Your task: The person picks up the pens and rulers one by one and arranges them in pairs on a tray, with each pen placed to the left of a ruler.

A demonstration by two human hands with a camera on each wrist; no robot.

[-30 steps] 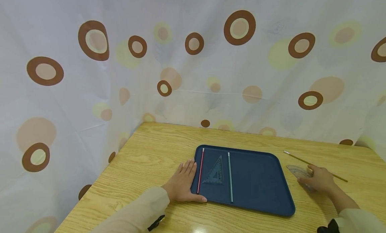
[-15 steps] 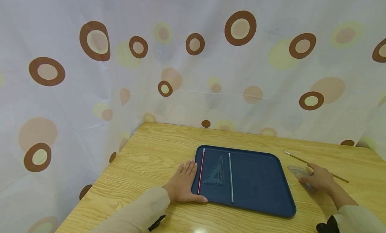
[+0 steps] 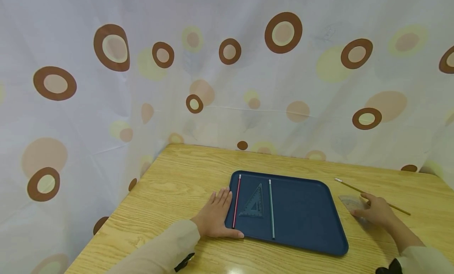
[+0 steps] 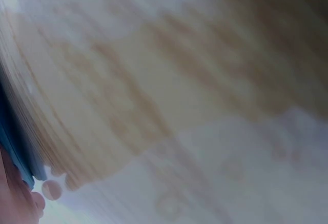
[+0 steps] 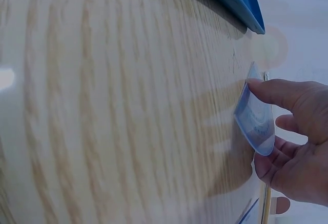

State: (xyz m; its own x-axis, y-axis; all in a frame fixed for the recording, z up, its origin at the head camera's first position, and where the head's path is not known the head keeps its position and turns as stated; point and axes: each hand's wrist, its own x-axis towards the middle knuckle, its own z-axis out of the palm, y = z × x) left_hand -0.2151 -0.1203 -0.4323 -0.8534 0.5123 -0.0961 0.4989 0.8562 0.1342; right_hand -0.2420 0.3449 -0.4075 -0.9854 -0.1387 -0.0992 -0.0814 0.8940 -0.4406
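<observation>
My right hand [image 3: 377, 211] pinches a clear protractor [image 3: 351, 203] between thumb and fingers, to the right of the tray. In the right wrist view the protractor [image 5: 257, 119] stands tilted, with a shadow on the wood beside it. Just behind that hand lies a yellow pencil [image 3: 349, 185] with a white end, partly hidden by the fingers. My left hand [image 3: 214, 217] rests with straight fingers along the left edge of the dark blue tray [image 3: 305, 211], its thumb along the front rim. On the tray lie a red pencil [image 3: 237, 201], a clear set square [image 3: 254, 205] and a green pencil [image 3: 271, 209].
The wooden table [image 3: 184, 179] reaches back to a white curtain [image 3: 213, 77] patterned with brown rings and pale spots, which also hangs at the left. In the right wrist view the tray's corner [image 5: 241, 3] shows at the top.
The protractor has tilted a little in the right hand, which stays in nearly the same place. The left hand and the things on the tray have not moved.
</observation>
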